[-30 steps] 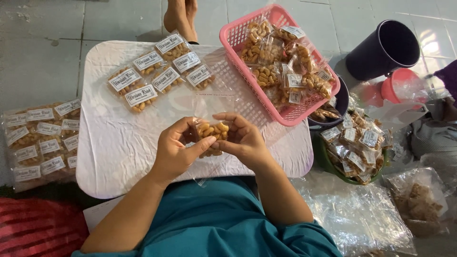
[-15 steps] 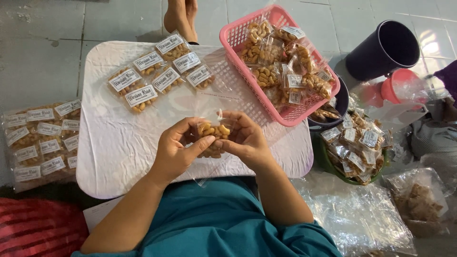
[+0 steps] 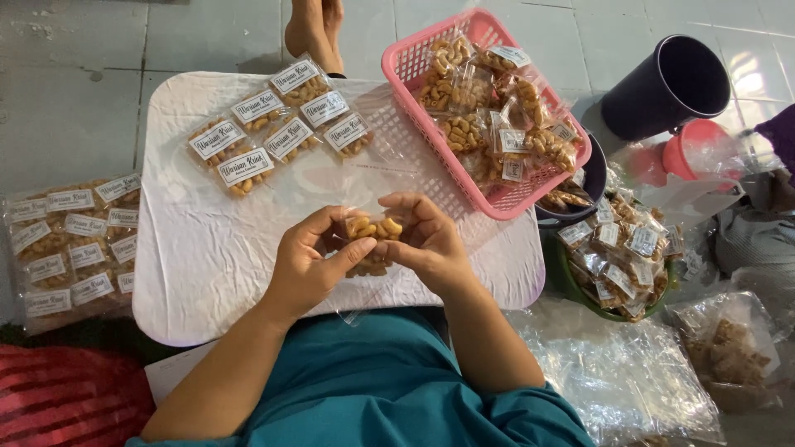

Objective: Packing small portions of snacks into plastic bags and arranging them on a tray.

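Snack bag (image 3: 370, 248) mostly hidden btwn left hand (image 3: 308, 269) & right hand (image 3: 426, 240), both pinching it.

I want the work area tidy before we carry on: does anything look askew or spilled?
Nothing spilled. The pink basket sits askew, overhanging the white table's right edge. Both hands, left and right, hold a small snack bag.

Head view, person's own body only. Garment: plain teal top (image 3: 377, 385), smooth fabric with soft folds, no print or pattern visible, filling the near centre of frame. Both forearms bare; sleeve ends not in view. Left hand (image 3: 310, 265) and right hand (image 3: 426, 240) bare: no gloves, rings, watch or bracelet visible.
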